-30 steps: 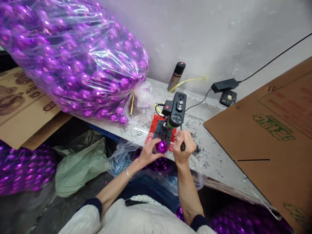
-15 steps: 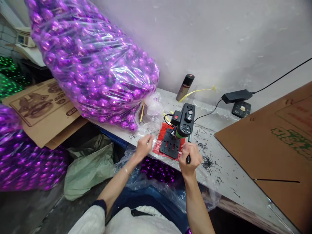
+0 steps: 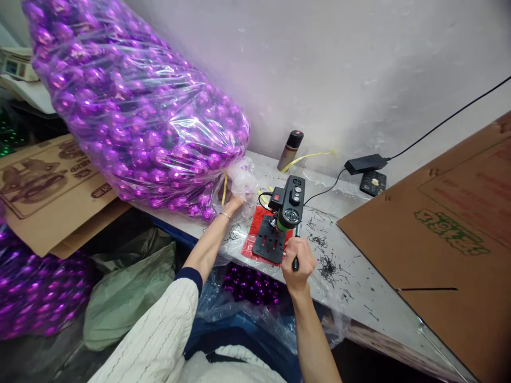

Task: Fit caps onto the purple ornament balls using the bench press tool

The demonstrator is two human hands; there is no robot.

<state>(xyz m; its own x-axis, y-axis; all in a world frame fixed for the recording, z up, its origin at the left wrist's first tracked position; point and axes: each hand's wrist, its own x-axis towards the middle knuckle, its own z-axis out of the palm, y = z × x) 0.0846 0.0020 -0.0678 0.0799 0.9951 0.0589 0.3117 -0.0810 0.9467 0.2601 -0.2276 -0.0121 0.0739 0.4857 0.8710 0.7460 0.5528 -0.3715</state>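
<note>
My right hand (image 3: 299,261) is wrapped round the black lever handle of a small bench press (image 3: 293,199) with a black, vented head. The press's flat black base plate (image 3: 263,240) rests on a red sheet (image 3: 250,234). My left hand (image 3: 235,203) reaches forward to the gathered clear plastic mouth (image 3: 244,178) of a big bag of shiny purple balls (image 3: 155,122). Its fingers are mostly hidden there, so I cannot make out what they touch. A yellow tie (image 3: 224,189) hangs at the bag's neck.
A spray can (image 3: 290,150) and a black power adapter (image 3: 365,163) stand by the wall. Short black bits (image 3: 328,267) litter the white table (image 3: 359,298). A large carton (image 3: 447,239) blocks the right. Below the table edge lie more purple balls (image 3: 253,287) in plastic.
My left hand has moved forward from beside the press to the bag's gathered mouth. My right hand stays on the lever handle. The whole view has shifted slightly.
</note>
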